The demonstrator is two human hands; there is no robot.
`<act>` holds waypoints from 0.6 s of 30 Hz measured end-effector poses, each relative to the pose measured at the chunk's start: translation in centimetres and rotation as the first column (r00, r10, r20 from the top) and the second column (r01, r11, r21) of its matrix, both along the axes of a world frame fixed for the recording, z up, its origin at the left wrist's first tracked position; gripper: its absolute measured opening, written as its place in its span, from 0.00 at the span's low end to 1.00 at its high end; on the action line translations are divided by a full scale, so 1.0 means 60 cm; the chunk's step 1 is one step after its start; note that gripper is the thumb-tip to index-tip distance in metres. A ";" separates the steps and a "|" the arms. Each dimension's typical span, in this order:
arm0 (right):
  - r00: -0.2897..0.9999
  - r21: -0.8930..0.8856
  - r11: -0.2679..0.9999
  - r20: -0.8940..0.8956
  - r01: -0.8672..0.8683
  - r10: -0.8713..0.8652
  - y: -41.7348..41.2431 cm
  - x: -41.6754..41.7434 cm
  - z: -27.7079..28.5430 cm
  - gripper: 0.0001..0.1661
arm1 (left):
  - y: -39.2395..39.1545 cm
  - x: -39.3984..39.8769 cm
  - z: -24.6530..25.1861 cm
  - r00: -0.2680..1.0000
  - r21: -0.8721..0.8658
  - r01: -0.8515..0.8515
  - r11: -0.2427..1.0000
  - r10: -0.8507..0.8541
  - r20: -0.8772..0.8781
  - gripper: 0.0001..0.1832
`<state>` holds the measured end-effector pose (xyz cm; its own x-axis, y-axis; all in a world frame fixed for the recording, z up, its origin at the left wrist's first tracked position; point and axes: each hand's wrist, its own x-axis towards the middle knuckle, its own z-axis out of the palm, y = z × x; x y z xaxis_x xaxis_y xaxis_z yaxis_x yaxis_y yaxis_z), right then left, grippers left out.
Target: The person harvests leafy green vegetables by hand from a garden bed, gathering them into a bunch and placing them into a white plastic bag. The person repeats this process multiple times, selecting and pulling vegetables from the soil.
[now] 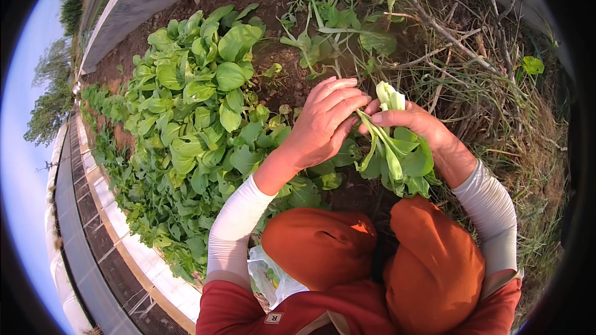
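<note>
In my right hand (419, 123) is a small bunch of leafy greens (405, 163), held with its pale stem base (390, 95) up and its leaves hanging down. The right thumb lies across the stalks just below that base. My left hand (328, 114) reaches in from the other side, its fingertips meeting the bunch. Between its thumb and fingers is the end of a thin outer leaf stalk (370, 125). The left palm is turned away from view. Below the bunch are my bent knees in orange trousers (321, 246).
A dense bed of leafy greens (195, 88) grows on the left. Uprooted-looking plants (326, 32) lie on the soil ahead. Dry grass (526, 121) and a bare branch (442, 32) are at right. A low concrete wall (149, 0) borders the plot. A plastic bag (274, 279) sits by my left knee.
</note>
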<state>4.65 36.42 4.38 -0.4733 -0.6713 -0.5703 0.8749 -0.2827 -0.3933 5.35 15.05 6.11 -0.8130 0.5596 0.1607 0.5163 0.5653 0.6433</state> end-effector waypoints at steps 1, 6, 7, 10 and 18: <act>1.000 -0.016 1.000 0.010 -0.005 0.006 0.001 0.000 0.000 0.13 | -0.005 0.000 -0.004 1.000 -0.027 0.013 1.000 -0.013 -0.007 0.22; 0.995 0.023 0.995 0.018 -0.095 0.094 0.005 -0.002 -0.005 0.20 | -0.010 0.006 0.003 0.993 -0.124 0.076 0.989 -0.086 -0.076 0.18; 0.991 0.046 0.990 0.034 -0.133 0.131 0.006 -0.003 0.000 0.20 | -0.009 0.007 0.004 0.990 -0.138 0.093 0.986 -0.106 -0.092 0.18; 0.976 0.055 0.976 0.071 -0.212 0.208 0.004 -0.003 0.012 0.23 | -0.001 0.007 0.012 0.979 -0.181 0.132 0.974 -0.157 -0.127 0.15; 0.945 0.041 0.948 -0.074 -0.315 0.318 0.001 -0.008 0.019 0.16 | -0.023 -0.020 0.029 0.823 0.314 -0.377 0.871 0.159 0.546 0.07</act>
